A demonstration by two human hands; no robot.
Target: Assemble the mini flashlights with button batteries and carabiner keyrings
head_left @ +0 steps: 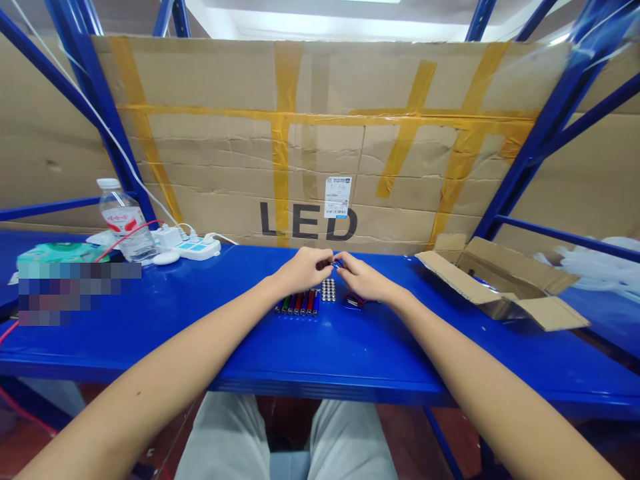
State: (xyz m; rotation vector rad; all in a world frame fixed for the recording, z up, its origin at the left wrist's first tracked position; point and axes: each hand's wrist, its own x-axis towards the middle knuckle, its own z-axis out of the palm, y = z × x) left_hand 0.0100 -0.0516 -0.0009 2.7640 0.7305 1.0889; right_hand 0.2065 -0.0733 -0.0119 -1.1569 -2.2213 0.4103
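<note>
My left hand [309, 268] and my right hand [363, 277] meet over the middle of the blue table, fingertips pinched close together. Between them is a small dark, partly shiny piece [336, 265], mostly covered by the fingers; its kind is not clear. Below my left hand lies a row of slim metallic tubes [303, 303] in green, red, blue and dark colours, their upper ends partly hidden by the hand. Small round silver pieces [329, 291], like button cells, stand in neat rows between the hands. Under my right hand sits a small dark red and blue bundle [354, 302].
An open cardboard box [483, 283] stands at the right. On the left are a water bottle [125, 223], a white power strip [197, 247] with cables, and a green packet [60, 253]. A large taped cardboard sheet [225, 167] walls off the back of the blue table [360, 360].
</note>
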